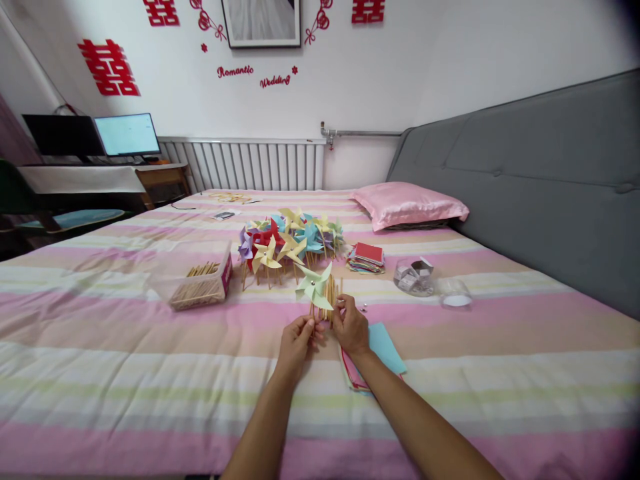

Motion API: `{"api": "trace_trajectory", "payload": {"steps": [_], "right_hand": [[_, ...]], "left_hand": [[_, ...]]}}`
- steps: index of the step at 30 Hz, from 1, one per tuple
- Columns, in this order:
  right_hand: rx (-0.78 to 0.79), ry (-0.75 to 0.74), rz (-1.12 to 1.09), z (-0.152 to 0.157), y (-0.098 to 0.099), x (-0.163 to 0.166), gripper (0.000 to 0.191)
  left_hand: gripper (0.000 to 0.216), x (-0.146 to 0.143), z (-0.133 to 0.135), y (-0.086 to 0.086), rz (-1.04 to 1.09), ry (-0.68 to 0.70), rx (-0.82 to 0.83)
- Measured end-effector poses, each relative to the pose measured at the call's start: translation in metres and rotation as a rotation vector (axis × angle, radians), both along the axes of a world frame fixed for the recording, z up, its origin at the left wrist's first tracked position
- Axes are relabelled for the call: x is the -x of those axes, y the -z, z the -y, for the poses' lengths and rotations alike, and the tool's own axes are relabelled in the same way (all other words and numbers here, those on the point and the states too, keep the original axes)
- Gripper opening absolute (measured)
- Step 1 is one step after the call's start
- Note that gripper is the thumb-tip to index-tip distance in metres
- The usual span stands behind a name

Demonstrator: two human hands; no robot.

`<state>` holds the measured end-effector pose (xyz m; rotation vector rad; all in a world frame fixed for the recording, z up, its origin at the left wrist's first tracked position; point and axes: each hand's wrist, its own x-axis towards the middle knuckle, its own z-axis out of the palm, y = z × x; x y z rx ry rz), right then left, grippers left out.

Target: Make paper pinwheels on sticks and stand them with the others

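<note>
A pale green paper pinwheel point(314, 285) stands upright on a thin wooden stick. My left hand point(299, 337) pinches that stick below the paper blades. Right beside the pinwheel, my right hand point(351, 325) has its fingers closed close to a blade tip; what they hold, if anything, cannot be made out. Several bare wooden sticks point(330, 291) lie in a bundle behind the pinwheel, partly hidden by it. Under my right wrist is a stack of coloured paper squares point(387, 347) with a light blue sheet on top.
Finished pinwheels point(293, 243) crowd together beyond my hands. To the left sits a clear plastic box point(200, 287) of sticks. Rightward are another paper stack point(367, 255), a clear container point(414, 277) with small pieces, and a clear round item point(454, 295). A pink pillow point(410, 203) lies farther back.
</note>
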<state>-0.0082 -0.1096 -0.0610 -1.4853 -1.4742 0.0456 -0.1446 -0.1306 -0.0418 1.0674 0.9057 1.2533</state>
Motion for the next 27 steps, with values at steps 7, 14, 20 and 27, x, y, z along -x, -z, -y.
{"api": "trace_trajectory", "payload": {"steps": [7, 14, 20, 27], "right_hand": [[0.011, -0.003, -0.005, -0.0001, 0.0000, -0.0003, 0.023], [0.009, -0.010, -0.001, -0.0006, 0.0013, -0.0005, 0.024], [0.011, -0.007, 0.004, -0.0003, 0.0011, -0.0007, 0.023], [0.013, -0.009, 0.004, -0.0010, 0.0019, -0.0008, 0.023]], "left_hand": [[0.033, 0.0001, -0.0004, 0.0004, 0.004, 0.005, -0.003], [0.032, 0.0003, -0.0014, 0.0019, -0.001, 0.005, -0.006], [0.033, 0.0004, -0.0015, 0.0012, -0.005, 0.010, -0.009], [0.032, 0.0003, -0.0011, 0.0009, -0.009, 0.005, -0.011]]}}
